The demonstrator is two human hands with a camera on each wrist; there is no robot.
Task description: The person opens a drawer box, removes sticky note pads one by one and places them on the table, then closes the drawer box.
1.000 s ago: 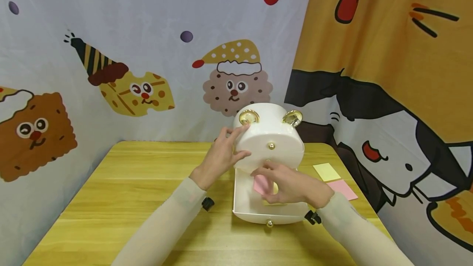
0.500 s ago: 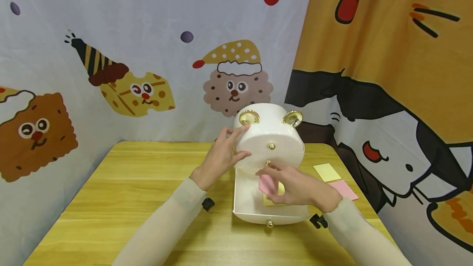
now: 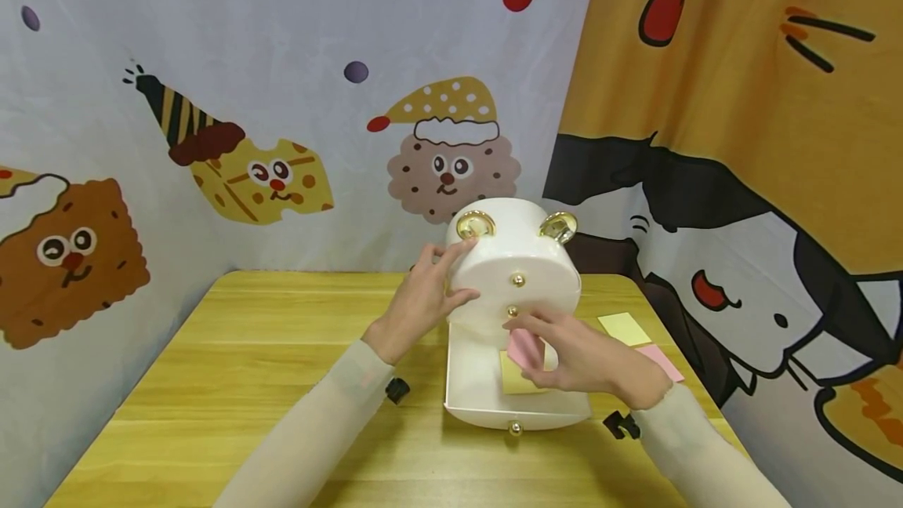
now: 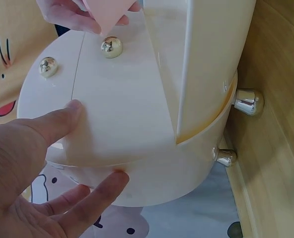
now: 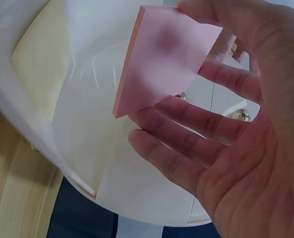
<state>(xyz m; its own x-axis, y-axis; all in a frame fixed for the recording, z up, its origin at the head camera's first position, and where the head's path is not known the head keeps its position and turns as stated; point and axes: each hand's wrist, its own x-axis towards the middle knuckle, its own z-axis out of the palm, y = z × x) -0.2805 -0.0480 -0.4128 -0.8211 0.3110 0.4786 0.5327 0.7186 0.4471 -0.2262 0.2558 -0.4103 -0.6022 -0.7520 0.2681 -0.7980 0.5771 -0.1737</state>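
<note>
A white round-topped drawer box [image 3: 513, 257] with gold ear-like ornaments and gold knobs stands on the table, its bottom drawer [image 3: 471, 371] pulled out. My left hand [image 3: 422, 296] steadies the box at its left, with the thumb [image 4: 62, 119] touching the front and a fingertip on the curved side. In my right hand [image 3: 589, 355], thumb and fingers pinch a pink sticky note pad [image 5: 162, 62] by its edges, tilted above the open drawer. Inside that drawer lies a yellow sticky note pad [image 3: 513, 376], partly behind the pink one in the head view.
A yellow sticky note pad [image 3: 624, 328] and a pink sticky note pad [image 3: 661, 363] lie on the wooden table [image 3: 296, 359] to the right of the box. Cartoon-printed cloth [image 3: 296, 45] hangs behind the table and along its right side.
My right hand has moved a little to the right with the pink sticky note pad, uncovering more of the yellow pad in the drawer. The left hand and the box have stayed put.
</note>
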